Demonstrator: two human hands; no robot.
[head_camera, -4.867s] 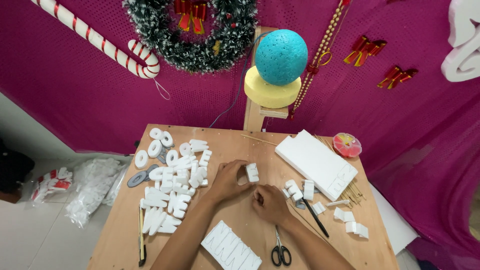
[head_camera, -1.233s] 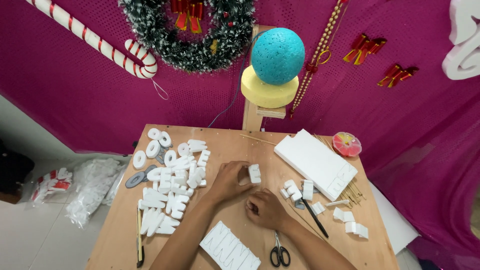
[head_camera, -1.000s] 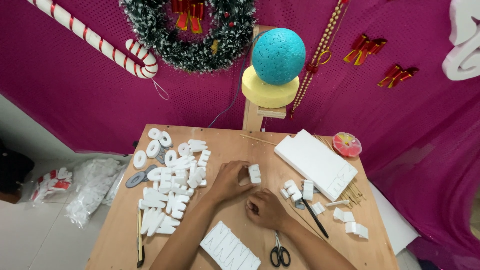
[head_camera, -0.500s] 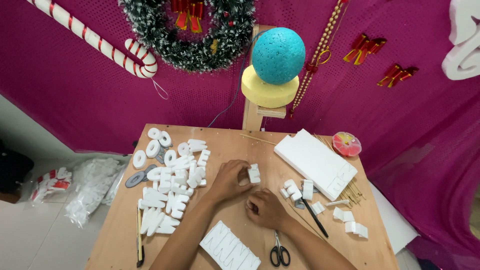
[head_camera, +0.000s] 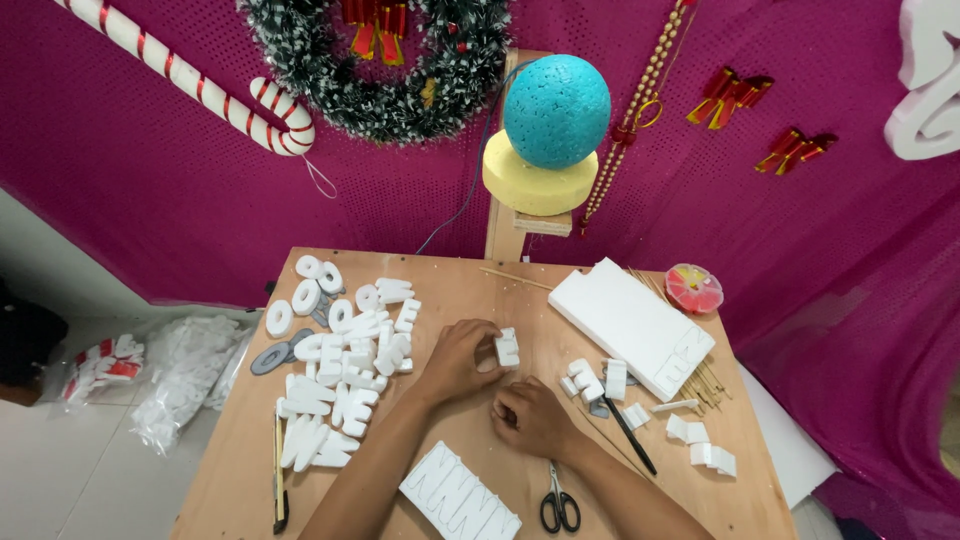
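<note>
White foam letter (head_camera: 508, 349) in left grip (head_camera: 462, 358)

Scissors (head_camera: 559, 505) lie at the table's (head_camera: 455, 275) near edge, a foam slab (head_camera: 628, 325) and a round pink box (head_camera: 694, 288) near its far right corner. Foam letters (head_camera: 345, 365) crowd the left side. A wreath (head_camera: 385, 60), candy cane (head_camera: 190, 85) and blue ball (head_camera: 556, 110) hang beyond the far edge.

bright, even light | soft shadows | sharp focus | wide-angle edge bending
</note>
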